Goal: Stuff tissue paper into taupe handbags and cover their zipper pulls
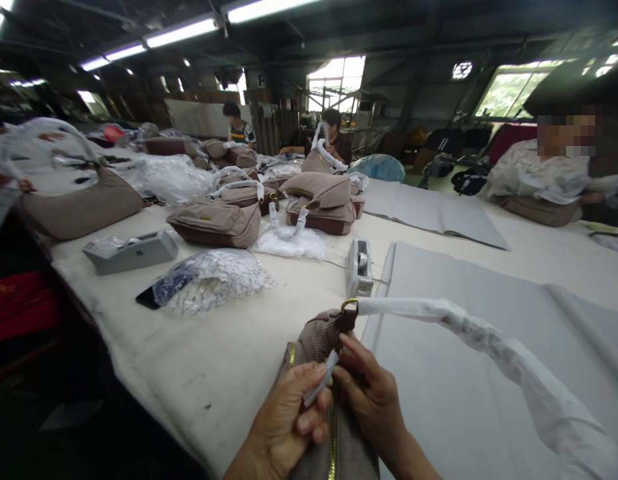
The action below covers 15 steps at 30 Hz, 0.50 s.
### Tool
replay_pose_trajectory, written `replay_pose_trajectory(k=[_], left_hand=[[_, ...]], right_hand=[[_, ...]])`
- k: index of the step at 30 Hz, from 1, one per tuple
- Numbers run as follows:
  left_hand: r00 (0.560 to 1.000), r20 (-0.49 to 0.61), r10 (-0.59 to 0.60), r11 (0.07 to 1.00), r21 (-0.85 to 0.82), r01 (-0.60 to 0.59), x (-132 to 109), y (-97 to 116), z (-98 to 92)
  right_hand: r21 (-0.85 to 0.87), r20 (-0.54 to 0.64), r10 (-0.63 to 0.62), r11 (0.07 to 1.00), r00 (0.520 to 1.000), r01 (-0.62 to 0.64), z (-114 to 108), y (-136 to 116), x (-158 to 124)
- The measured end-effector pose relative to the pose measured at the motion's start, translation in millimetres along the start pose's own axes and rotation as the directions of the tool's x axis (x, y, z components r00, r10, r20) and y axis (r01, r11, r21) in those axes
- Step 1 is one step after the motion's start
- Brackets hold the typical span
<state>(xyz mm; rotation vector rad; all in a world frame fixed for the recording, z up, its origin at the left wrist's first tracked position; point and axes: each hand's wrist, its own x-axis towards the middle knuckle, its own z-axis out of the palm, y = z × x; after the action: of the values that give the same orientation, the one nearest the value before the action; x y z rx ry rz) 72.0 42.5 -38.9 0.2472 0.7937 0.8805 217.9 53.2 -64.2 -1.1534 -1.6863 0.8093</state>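
Note:
A taupe ribbed handbag (316, 337) lies at the table's near edge, with a gold zipper running along it. Its strap (439, 310), wrapped in white paper, arches off to the right from a gold ring. My left hand (289, 413) pinches a short strip of whitish wrapping (323, 381) between thumb and finger. Close beside it, my right hand (371, 393) has its fingers closed at the bag's end, just below the dark leather tab (347, 320). What sits between those right fingers is partly hidden; it looks like the small pull end near the strip.
Two grey tape dispensers (131, 252) (359, 267) stand on the white table (163, 353). A clear plastic bag (213, 280) lies between them. Grey sheets (463, 373) cover the right side. More handbags (216, 220) are piled farther back. Co-workers (543, 167) sit around the table.

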Motion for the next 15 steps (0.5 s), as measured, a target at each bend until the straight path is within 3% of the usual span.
replay_pose_trajectory(k=[1,3,6,11,13,15], left_hand=[[1.0,0.001,-0.023,0.999,-0.027,0.023,0,-1,-1.2],[0.998,-0.003,-0.058,0.994,-0.098,0.058,0,-1,-2.3],[0.991,0.013,-0.135,0.969,-0.206,0.135,2,0,-1.5],[0.972,0.102,-0.214,0.946,-0.227,0.232,6,1,6.6],[0.973,0.098,-0.208,0.961,-0.165,0.222,4,1,11.8],[0.986,0.078,-0.149,0.988,-0.02,0.151,-4,3,14.4]], right_hand=[[-0.089,0.059,-0.13,0.987,0.99,0.135,-4,3,2],[-0.243,0.201,-0.368,0.879,0.908,0.41,-13,5,10],[-0.386,0.334,-0.536,0.673,0.775,0.631,-22,-1,25],[-0.445,0.441,-0.583,0.518,0.682,0.731,-28,-11,35],[-0.46,0.422,-0.602,0.503,0.678,0.732,-29,-5,33],[-0.509,0.342,-0.611,0.519,0.714,0.687,-29,8,27]])
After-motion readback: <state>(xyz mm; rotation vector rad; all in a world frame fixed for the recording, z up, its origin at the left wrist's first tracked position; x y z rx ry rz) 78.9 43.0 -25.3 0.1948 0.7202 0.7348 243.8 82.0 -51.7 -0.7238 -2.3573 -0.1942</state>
